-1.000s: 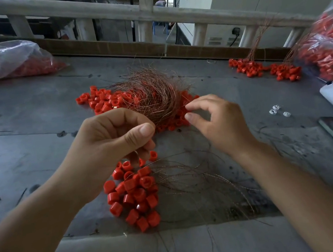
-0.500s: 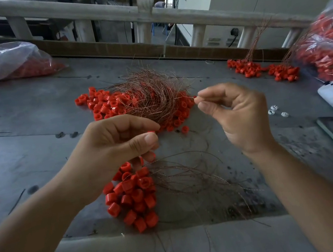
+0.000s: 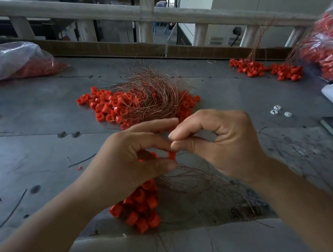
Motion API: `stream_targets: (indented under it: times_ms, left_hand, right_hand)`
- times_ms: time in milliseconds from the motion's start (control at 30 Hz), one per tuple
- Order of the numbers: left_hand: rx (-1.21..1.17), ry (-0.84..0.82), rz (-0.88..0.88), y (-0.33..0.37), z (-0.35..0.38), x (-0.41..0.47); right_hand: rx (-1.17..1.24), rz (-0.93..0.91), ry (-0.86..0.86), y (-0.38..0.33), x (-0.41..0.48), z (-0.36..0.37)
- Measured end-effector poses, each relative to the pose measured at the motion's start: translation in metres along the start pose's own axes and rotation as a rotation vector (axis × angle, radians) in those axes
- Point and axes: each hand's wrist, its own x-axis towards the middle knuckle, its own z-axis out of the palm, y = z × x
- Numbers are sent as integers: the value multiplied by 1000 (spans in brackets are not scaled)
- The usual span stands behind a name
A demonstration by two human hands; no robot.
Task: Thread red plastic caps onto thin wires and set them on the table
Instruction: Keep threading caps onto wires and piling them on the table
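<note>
One red cap (image 3: 171, 155) sits mid-frame, pinched between the thumb and curled fingers of the left hand (image 3: 130, 166), just beside the right hand (image 3: 227, 144). That hand presses thumb and forefinger tip to tip; whether a wire lies between them I cannot tell. Both wrists hover over the tabletop (image 3: 24, 159). A bunch of caps (image 3: 140, 208) lies below the left hand near the front edge, and a wire tangle (image 3: 152, 97) over loose caps (image 3: 106, 107) lies beyond.
</note>
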Motion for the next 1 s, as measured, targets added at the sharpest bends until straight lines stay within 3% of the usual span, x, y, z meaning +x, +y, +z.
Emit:
stream_targets:
  times_ms: [300,533,600,733,1000]
  left_hand:
    - [82,-7,43,2,7,1]
    - [-304,-112,-46,6,2,-4]
    - [-315,-93,-64,7,1,-3]
    - [-157,-17,-36,7,4,-1]
    - [-119,-32,-5,10,5,-2]
  right_hand:
    - [-2,54,22,-4,0,-1]
    - [5,27,51,-8,0,-1]
    - [6,49,60,-9,0,-2]
    - [166,198,28,-10,2,-3]
    - [574,530,-19,-7,6,-11]
